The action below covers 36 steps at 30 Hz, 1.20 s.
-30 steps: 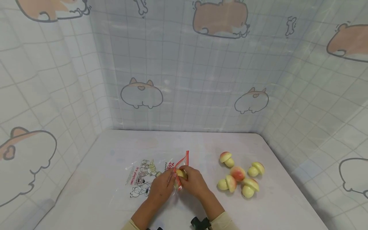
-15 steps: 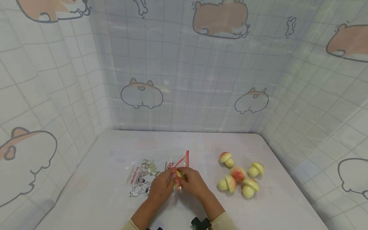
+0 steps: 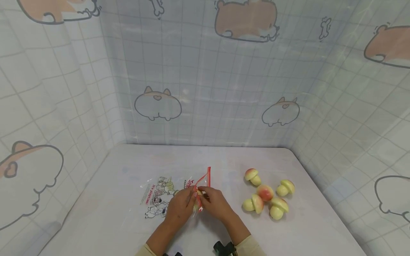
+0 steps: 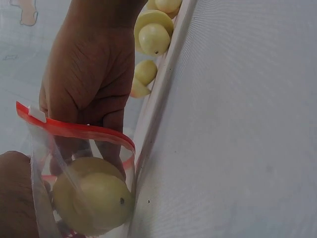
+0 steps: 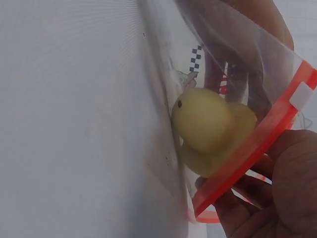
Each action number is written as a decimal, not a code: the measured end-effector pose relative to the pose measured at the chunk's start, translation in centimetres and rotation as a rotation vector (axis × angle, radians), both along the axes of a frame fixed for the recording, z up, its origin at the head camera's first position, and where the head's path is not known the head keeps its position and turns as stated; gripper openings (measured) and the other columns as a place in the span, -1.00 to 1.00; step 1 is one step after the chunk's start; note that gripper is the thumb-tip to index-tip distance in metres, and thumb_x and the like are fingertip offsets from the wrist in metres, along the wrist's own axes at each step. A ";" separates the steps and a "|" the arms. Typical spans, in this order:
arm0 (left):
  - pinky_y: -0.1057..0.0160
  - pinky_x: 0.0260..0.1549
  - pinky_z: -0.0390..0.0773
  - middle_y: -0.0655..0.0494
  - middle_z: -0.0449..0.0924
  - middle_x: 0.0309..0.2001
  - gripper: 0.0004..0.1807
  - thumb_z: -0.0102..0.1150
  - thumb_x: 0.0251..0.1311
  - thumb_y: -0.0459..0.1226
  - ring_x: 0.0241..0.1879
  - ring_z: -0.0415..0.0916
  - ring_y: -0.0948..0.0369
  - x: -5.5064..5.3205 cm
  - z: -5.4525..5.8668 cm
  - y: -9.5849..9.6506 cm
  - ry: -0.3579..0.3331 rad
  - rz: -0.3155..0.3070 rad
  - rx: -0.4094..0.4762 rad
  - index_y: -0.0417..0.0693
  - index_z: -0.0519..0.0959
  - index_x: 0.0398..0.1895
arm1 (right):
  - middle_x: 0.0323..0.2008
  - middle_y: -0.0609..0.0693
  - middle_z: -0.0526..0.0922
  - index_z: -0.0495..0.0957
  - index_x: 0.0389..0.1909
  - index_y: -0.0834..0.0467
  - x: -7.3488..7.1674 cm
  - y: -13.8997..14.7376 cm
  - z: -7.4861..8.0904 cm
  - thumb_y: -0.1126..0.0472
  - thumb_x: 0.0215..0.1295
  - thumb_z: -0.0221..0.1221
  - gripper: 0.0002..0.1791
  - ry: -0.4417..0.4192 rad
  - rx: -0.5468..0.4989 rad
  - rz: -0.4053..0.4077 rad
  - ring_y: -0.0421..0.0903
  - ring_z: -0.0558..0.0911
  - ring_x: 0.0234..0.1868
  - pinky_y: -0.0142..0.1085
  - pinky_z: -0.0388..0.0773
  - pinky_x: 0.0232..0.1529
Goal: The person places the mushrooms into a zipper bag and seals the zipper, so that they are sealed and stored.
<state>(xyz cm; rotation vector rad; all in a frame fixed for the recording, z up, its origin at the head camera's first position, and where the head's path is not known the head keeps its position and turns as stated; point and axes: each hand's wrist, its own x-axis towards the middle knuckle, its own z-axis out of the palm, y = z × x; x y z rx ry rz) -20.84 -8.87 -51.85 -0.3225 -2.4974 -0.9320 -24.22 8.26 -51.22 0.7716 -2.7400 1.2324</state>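
A clear zip bag (image 3: 164, 195) with printed cartoon animals lies on the table, its mouth edged in red with a white slider (image 5: 301, 95). My left hand (image 3: 180, 209) grips the bag beside its mouth. The fingers of my right hand (image 3: 219, 204) reach in past the red edge (image 4: 74, 130), around a pale yellow toy mushroom (image 4: 101, 203). In both wrist views this mushroom is seen through the plastic, just inside the opening. From the head view the hands hide most of it.
Several more yellow toy mushrooms with reddish caps lie in a loose group to the right, among them a front one (image 3: 278, 208) and a back one (image 3: 253, 176). The white table (image 3: 105, 213) is bordered by cartoon-printed curtains (image 3: 205, 117).
My right hand has pushed the mushroom further into the bag, so less of it shows between the hands. The left hand has stayed in place. The other mushrooms are unmoved.
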 end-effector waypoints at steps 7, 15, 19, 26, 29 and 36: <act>0.08 0.08 0.61 0.15 0.70 0.05 -0.57 0.04 0.45 0.01 0.10 0.62 0.16 0.0 -0.1 0.0 0.023 0.004 0.004 -0.02 0.62 0.17 | 0.07 -0.01 0.68 0.60 0.15 0.11 0.0 0.0 0.2 0.05 0.36 0.26 -0.61 -0.095 -0.052 -0.015 -0.14 0.72 -0.06 -0.32 0.69 -0.09; 0.05 0.09 0.60 0.13 0.70 0.05 -0.59 0.07 0.44 -0.01 0.11 0.61 0.15 0.0 0.1 0.1 -0.003 0.010 0.027 -0.03 0.63 0.16 | 0.01 -0.03 0.70 0.65 0.05 0.02 -0.2 0.0 0.1 0.02 0.32 0.30 -0.67 -0.168 -0.124 -0.003 -0.13 0.73 -0.09 -0.29 0.70 -0.10; 0.05 0.09 0.60 0.12 0.70 0.05 -0.55 0.06 0.43 0.03 0.12 0.60 0.14 0.0 0.1 0.1 -0.014 0.013 0.035 -0.04 0.62 0.16 | 0.04 -0.02 0.70 0.65 0.08 0.05 -0.3 0.1 0.0 0.03 0.32 0.30 -0.64 -0.194 -0.136 0.024 -0.11 0.72 -0.06 -0.29 0.70 -0.10; 0.06 0.09 0.60 0.14 0.69 0.06 -0.50 0.01 0.44 0.10 0.12 0.60 0.15 0.0 -0.2 0.1 -0.017 0.022 0.025 -0.03 0.61 0.18 | 0.04 0.02 0.71 0.65 0.10 0.17 -0.4 0.1 -0.2 0.15 0.31 0.31 -0.64 -0.209 -0.159 0.083 -0.09 0.73 -0.04 -0.32 0.69 -0.08; 0.06 0.08 0.61 0.13 0.69 0.06 -0.49 0.01 0.44 0.10 0.11 0.61 0.14 0.0 -0.3 0.1 -0.011 0.026 0.017 -0.04 0.61 0.17 | 0.06 0.03 0.71 0.65 0.10 0.18 -0.5 0.0 -0.3 0.16 0.31 0.31 -0.63 -0.228 -0.180 0.096 -0.07 0.73 -0.02 -0.31 0.68 -0.06; 0.06 0.07 0.62 0.13 0.70 0.04 -0.52 0.01 0.44 0.08 0.09 0.62 0.14 0.0 -0.2 0.1 -0.001 0.019 0.009 -0.03 0.62 0.16 | 0.01 0.01 0.73 0.68 0.07 0.17 -0.5 0.0 -0.6 0.16 0.32 0.30 -0.66 -0.214 -0.195 0.131 -0.12 0.72 -0.01 -0.35 0.66 -0.02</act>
